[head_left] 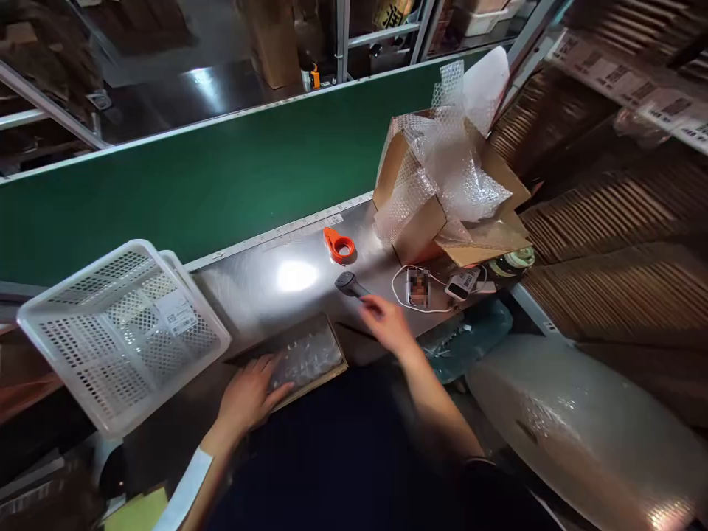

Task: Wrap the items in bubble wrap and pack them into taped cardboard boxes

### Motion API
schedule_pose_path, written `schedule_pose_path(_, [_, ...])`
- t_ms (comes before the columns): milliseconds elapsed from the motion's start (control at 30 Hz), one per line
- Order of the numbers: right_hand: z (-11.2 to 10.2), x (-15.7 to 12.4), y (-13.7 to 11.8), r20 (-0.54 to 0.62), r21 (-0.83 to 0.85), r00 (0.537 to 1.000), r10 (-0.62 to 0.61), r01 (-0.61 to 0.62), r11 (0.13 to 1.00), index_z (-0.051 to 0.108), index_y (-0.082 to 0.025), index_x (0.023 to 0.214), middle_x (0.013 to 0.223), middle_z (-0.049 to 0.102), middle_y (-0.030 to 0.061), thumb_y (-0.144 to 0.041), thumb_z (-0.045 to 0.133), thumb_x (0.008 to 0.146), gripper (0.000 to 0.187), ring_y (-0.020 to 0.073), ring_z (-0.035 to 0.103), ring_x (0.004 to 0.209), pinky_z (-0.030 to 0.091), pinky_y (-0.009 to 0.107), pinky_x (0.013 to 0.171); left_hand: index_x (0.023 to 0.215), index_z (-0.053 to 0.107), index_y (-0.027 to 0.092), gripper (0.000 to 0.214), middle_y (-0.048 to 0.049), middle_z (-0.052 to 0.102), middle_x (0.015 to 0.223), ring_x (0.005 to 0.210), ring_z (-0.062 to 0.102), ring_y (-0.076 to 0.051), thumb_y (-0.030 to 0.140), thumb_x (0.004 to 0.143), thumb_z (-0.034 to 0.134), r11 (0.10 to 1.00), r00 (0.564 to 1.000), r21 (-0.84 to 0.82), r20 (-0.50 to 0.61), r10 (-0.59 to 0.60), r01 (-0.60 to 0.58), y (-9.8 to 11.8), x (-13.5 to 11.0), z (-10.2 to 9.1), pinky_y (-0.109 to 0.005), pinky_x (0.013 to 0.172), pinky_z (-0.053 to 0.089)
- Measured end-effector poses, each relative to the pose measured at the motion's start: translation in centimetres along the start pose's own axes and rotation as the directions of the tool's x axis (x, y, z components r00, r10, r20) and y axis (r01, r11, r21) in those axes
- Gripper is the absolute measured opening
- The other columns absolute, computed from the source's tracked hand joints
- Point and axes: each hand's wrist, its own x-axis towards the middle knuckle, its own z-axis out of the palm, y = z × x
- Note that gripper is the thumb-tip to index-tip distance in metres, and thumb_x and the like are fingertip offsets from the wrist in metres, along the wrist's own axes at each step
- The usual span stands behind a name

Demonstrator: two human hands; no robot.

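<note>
A dark grey barcode scanner [346, 283] is at the middle of the metal workbench, its head pointing away to the left. My right hand [387, 323] is closed at the end of its handle; the fingertips are partly hidden. Nearer to me lies an open, shallow cardboard box [341, 361] with clear bubble wrap [310, 359] inside. My left hand [248, 392] rests on the left part of this box, fingers spread over the wrap and holding nothing. Just beyond the scanner sits an orange tape dispenser [338, 246].
White plastic baskets [130, 335] stand at the left. A large carton [417, 228] overflowing with bubble wrap is at the back right, near a phone [418, 287] and white cable. A green barrier [248, 162] runs behind the bench [243, 284]. Stacked flat cardboard [625, 273] fills the right.
</note>
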Motion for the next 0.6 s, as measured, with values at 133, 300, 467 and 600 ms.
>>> schedule_pose_path(133, [-5.6, 2.3, 8.5, -0.289, -0.013, 0.874, 0.390, -0.411, 0.911, 0.073, -0.018, 0.102, 0.096, 0.076, 0.0133, -0.028, 0.064, 0.086, 0.021, 0.0304, 0.072, 0.096, 0.054, 0.052, 0.096, 0.136, 0.066, 0.022, 0.044, -0.0109, 0.071, 0.132, 0.119, 0.067, -0.030, 0.047, 0.102, 0.053, 0.990, 0.970, -0.045, -0.209, 0.123, -0.135, -0.4, -0.3, 0.9, -0.046, 0.101, 0.055])
schedule_pose_path(300, [-5.8, 1.3, 11.1, -0.277, 0.078, 0.890, 0.362, -0.355, 0.932, 0.072, -0.019, 0.099, 0.094, 0.076, 0.0154, -0.044, 0.067, 0.081, 0.031, 0.0344, 0.073, 0.095, 0.055, 0.060, 0.096, 0.128, 0.071, 0.027, 0.033, -0.0088, 0.074, 0.127, 0.119, 0.068, -0.029, 0.027, 0.101, 0.053, 0.966, 0.788, -0.089, -0.599, 0.142, -0.241, -2.1, -2.0, 2.0, -0.047, 0.104, 0.053])
schedule_pose_path(467, [-0.2, 1.0, 8.1, 0.137, 0.269, 0.983, 0.119, -0.152, 0.951, 0.072, -0.022, 0.111, 0.112, 0.078, 0.0179, -0.075, 0.070, 0.071, 0.066, 0.0354, 0.074, 0.108, 0.058, 0.054, 0.099, 0.141, 0.060, 0.026, 0.048, -0.0120, 0.066, 0.141, 0.133, 0.061, -0.031, 0.049, 0.100, 0.053, 0.754, 0.729, -0.649, -0.562, -0.391, -0.097, -5.5, -3.2, 4.2, -0.054, 0.112, 0.049])
schedule_pose_path(600, [3.6, 2.3, 5.5, 0.600, 0.420, 0.783, -0.161, -0.137, 0.897, 0.057, -0.026, 0.144, 0.156, 0.054, 0.0185, -0.082, 0.076, 0.065, 0.100, 0.0356, 0.051, 0.145, 0.041, 0.054, 0.121, 0.160, 0.037, 0.023, 0.111, -0.0178, 0.047, 0.160, 0.151, 0.041, -0.040, 0.089, 0.074, 0.061, 0.399, 0.891, -0.909, -0.278, -0.359, -0.123, -7.0, -2.2, 6.0, -0.058, 0.121, 0.039])
